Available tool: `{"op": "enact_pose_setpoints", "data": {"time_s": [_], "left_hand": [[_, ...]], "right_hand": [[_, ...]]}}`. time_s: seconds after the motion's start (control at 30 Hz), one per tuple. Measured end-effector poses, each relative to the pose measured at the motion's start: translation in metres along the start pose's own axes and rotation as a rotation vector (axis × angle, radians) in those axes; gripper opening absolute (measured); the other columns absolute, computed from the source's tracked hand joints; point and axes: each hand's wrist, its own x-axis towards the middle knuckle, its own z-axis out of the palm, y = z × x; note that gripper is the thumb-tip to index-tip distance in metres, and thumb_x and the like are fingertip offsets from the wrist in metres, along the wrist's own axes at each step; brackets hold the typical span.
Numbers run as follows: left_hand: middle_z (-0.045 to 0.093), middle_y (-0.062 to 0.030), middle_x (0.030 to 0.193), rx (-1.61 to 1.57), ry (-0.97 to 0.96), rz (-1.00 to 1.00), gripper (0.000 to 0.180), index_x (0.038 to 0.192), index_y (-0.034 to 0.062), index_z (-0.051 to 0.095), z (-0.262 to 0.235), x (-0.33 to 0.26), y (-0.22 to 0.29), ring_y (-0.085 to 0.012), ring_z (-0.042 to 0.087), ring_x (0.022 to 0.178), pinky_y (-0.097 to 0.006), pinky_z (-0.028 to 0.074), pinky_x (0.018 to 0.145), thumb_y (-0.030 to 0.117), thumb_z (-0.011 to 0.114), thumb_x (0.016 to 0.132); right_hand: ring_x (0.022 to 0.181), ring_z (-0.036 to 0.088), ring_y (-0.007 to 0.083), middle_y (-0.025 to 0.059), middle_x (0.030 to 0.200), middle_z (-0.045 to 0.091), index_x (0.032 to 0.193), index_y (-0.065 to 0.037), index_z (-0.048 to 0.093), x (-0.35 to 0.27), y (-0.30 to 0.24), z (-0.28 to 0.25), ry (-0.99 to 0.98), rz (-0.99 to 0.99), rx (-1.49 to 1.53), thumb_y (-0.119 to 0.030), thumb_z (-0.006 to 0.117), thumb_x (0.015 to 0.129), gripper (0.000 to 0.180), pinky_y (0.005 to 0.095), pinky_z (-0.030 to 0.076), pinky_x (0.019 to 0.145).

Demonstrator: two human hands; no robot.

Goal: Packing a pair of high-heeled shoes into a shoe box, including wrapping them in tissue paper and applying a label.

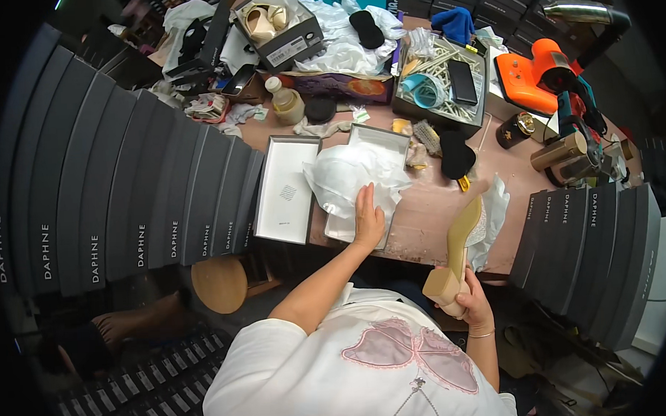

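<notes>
My left hand (367, 215) rests flat on white tissue paper (350, 174) that spills out of an open shoe box (378, 137) on the worktable. The box's lid (287, 189) lies upturned just left of it. My right hand (467, 300) grips the block heel of a beige pointed shoe (460, 251), held with its toe aimed up toward the table's front edge. A second piece of white tissue (493, 212) lies on the table beside the shoe's toe.
Tall rows of dark grey shoe boxes (124, 195) stand on the left and another stack (591, 249) on the right. The brown table (429, 204) carries a black brush (455, 156), a bottle (286, 102), a tray (439, 84), an orange tool (539, 69) and another open box with shoes (277, 24). A round wooden stool (219, 283) stands below.
</notes>
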Motion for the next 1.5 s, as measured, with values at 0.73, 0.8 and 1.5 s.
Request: {"op": "enact_pose_setpoints", "data": {"time_s": [0.73, 0.8, 1.5], "left_hand": [[0.061, -0.0037, 0.086, -0.833, -0.173, -0.287, 0.013, 0.099, 0.0022, 0.054, -0.118, 0.083, 0.067, -0.0106, 0.060, 0.079, -0.027, 0.050, 0.072, 0.014, 0.048, 0.098], [0.061, -0.0038, 0.086, -0.807, -0.338, -0.243, 0.013, 0.098, 0.0022, 0.054, -0.134, 0.077, 0.084, -0.0110, 0.060, 0.079, -0.027, 0.050, 0.072, 0.013, 0.048, 0.098], [0.053, -0.0191, 0.130, -1.665, -0.886, -0.954, 0.057, 0.138, 0.0013, 0.040, -0.181, -0.026, 0.031, -0.0312, 0.056, 0.116, -0.042, 0.045, 0.101, 0.043, 0.039, 0.100]], "right_hand": [[0.125, 0.045, 0.0411, 0.0340, 0.136, 0.039, 0.146, -0.003, 0.024, 0.128, -0.023, 0.033, 0.205, -0.503, -1.539, -0.038, 0.081, 0.069, 0.103, 0.0440, 0.040, 0.102], [0.115, 0.051, 0.0277, 0.0234, 0.134, 0.043, 0.146, -0.003, 0.025, 0.147, -0.013, 0.070, 0.145, -0.481, -1.089, -0.028, 0.077, 0.076, 0.090, 0.0334, 0.044, 0.093], [0.111, 0.054, 0.0321, 0.0141, 0.113, 0.057, 0.109, -0.002, 0.056, 0.066, 0.066, 0.217, -0.340, -0.992, -1.331, -0.013, 0.068, 0.078, 0.035, 0.0421, 0.043, 0.100]]}}
